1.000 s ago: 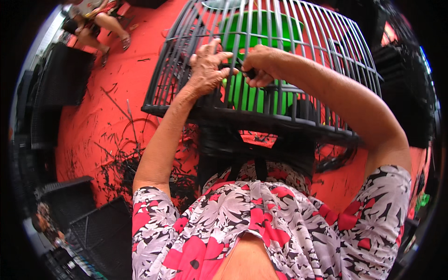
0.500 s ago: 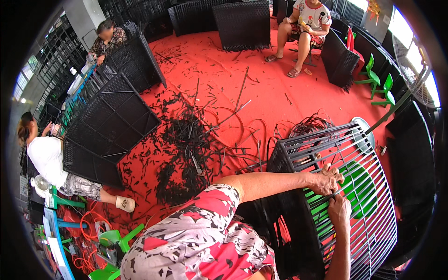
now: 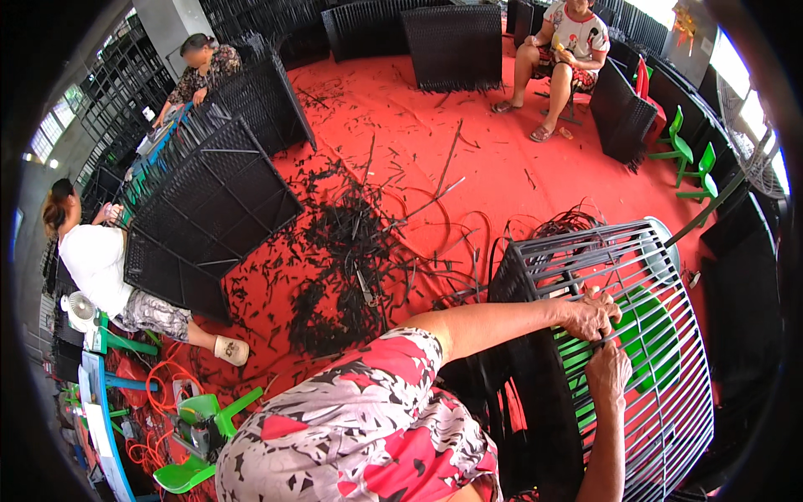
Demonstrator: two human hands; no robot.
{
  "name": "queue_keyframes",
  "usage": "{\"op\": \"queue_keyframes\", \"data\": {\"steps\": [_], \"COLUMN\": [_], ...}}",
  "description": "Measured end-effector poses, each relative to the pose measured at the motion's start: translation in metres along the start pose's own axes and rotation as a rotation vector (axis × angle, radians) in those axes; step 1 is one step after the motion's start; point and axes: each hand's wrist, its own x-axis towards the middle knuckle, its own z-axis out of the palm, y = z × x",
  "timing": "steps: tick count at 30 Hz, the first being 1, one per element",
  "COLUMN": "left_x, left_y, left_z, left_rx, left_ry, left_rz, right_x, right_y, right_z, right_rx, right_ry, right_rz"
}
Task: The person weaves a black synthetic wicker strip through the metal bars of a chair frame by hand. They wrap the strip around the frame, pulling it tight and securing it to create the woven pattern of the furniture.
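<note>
In front of me stands a black furniture frame with long parallel bars (image 3: pixel 661 410) and a woven black side (image 3: pixel 512 276). My left hand (image 3: pixel 588 316) is closed over the bars, its fingers bent down around a short dark strip (image 3: pixel 600 342). Just nearer, my right hand (image 3: pixel 608 368) is closed at the same strip, its fingertips almost touching the left hand. The fingers partly hide the strip, so its ends cannot be made out. Under the bars shows a green rounded plastic thing (image 3: pixel 648 339).
Black strip scraps (image 3: pixel 335 268) litter the red floor covering (image 3: pixel 385 100), with scissors (image 3: pixel 365 289) among them. Woven black panels (image 3: pixel 213 201) stand at left. Co-workers sit at left and far right. A pedestal fan (image 3: pixel 753 142) and green chairs (image 3: pixel 679 142) stand at right.
The whole view has shifted slightly, so the surroundings sit farther right. My hands stay together at the same bars. At far left, a co-worker's arm has reached outward.
</note>
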Motion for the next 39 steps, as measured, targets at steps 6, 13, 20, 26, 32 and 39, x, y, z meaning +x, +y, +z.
{"op": "queue_keyframes", "data": {"steps": [6,13,20,26,32,39], "left_x": [0.002,0.000,0.000,0.001,0.005,0.003], "left_y": [-0.004,-0.001,-0.006,-0.012,-0.020,-0.018], "left_z": [-0.003,-0.002,0.000,0.001,0.015,0.012], "left_rx": [0.017,0.055,-0.018,0.003,0.024,-0.297], "left_ry": [-0.046,-0.003,0.011,0.018,0.042,0.135], "left_rz": [0.005,-0.032,0.004,0.021,0.004,0.047], "right_x": [0.001,0.002,0.003,0.002,0.001,0.001], "right_y": [0.001,-0.001,0.000,0.000,0.000,0.000], "right_z": [0.006,0.003,0.007,0.007,0.007,0.006], "right_rx": [0.021,0.020,0.065,0.068,0.063,0.050], "right_ry": [0.036,0.027,0.041,0.049,0.045,0.048], "right_rz": [-0.012,0.025,0.028,0.012,0.003,-0.010]}}
